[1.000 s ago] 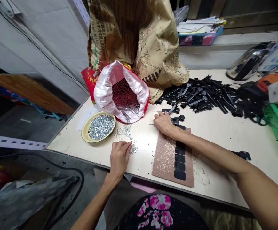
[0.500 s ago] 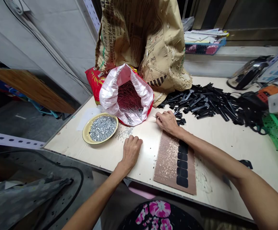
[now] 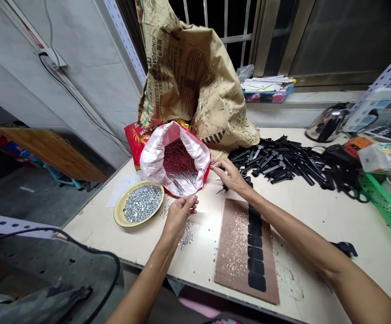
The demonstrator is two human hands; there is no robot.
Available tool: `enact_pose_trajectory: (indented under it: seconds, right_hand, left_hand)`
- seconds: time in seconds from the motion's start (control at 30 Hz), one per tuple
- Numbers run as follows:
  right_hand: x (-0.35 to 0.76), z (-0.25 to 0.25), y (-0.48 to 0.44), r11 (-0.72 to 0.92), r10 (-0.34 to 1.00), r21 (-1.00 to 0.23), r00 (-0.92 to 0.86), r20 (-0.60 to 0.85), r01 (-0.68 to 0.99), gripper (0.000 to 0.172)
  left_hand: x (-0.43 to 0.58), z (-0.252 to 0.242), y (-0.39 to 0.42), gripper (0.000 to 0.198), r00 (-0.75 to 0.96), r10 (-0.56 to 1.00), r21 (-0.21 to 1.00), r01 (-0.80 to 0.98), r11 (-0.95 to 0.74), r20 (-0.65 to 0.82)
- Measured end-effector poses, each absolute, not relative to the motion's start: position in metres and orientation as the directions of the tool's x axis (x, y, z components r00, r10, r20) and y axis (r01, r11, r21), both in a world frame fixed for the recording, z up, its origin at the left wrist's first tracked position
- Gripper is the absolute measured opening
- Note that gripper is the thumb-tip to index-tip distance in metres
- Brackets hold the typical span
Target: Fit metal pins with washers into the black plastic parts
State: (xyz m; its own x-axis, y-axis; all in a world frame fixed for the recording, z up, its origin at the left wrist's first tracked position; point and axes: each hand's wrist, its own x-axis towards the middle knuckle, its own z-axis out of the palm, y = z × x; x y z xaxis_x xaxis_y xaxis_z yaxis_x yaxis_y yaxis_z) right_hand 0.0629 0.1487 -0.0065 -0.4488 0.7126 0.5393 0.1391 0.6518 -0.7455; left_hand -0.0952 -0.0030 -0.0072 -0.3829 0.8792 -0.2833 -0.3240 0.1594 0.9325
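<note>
My left hand (image 3: pixel 179 216) is just in front of the bag mouth, thumb and fingertips pinched together; whatever sits between them is too small to make out. Small silvery metal pieces (image 3: pixel 186 235) lie scattered on the table below that hand. To its left, a yellow dish (image 3: pixel 118 220) holds a heap of similar pieces. My right hand (image 3: pixel 228 174) is closed in a pinch beside the bag's right rim, its contents unclear. A thin pointed metal piece (image 3: pixel 221 190) shows under its fingers. The white-lined red bag (image 3: pixel 152 157) contains dark red and silvery thin rods (image 3: pixel 181 161).
A brown board (image 3: pixel 231 270) with a row of black rounded pads (image 3: pixel 256 266) lies in front of my right forearm. Black plastic parts (image 3: pixel 283 159) are piled behind. A large paper sack (image 3: pixel 222 90), kettle (image 3: pixel 328 123) and green basket (image 3: pixel 389 213) stand around the table.
The view has tilted upward. My left hand has gone from resting curled on the table to a pinch nearer the bag. Several metal pieces now lie closer to the table's front edge.
</note>
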Motion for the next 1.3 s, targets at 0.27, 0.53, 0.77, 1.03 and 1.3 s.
enact_pose_trajectory:
  seconds: [0.27, 0.53, 0.77, 1.03, 1.3]
  right_hand:
    - [0.067, 0.032, 0.101, 0.805, 0.538, -0.574, -0.591, 0.602, 0.148, 0.015]
    - [0.071, 0.033, 0.076, 0.853, 0.52, -0.353, -0.678, 0.519, 0.385, 0.018]
    - [0.082, 0.035, 0.071, 0.848, 0.519, -0.246, -0.645, 0.561, 0.47, 0.022]
    - [0.093, 0.033, 0.065, 0.813, 0.573, -0.295, -0.596, 0.562, 0.503, 0.017]
    - [0.103, 0.024, 0.065, 0.81, 0.575, -0.31, -0.572, 0.585, 0.497, 0.013]
  left_hand:
    - [-0.094, 0.013, 0.005, 0.037, -0.325, 0.903, 0.858, -0.506, 0.086, -0.282]
    - [-0.088, 0.018, -0.001, 0.029, -0.337, 0.925, 0.913, -0.407, 0.028, -0.179]
    - [-0.077, 0.023, 0.0, 0.027, -0.349, 0.928, 0.946, -0.324, 0.013, -0.132]
    - [-0.062, 0.024, 0.004, 0.027, -0.347, 0.93, 0.962, -0.272, 0.023, -0.121]
    - [-0.049, 0.027, 0.01, 0.028, -0.34, 0.933, 0.967, -0.252, 0.032, -0.12]
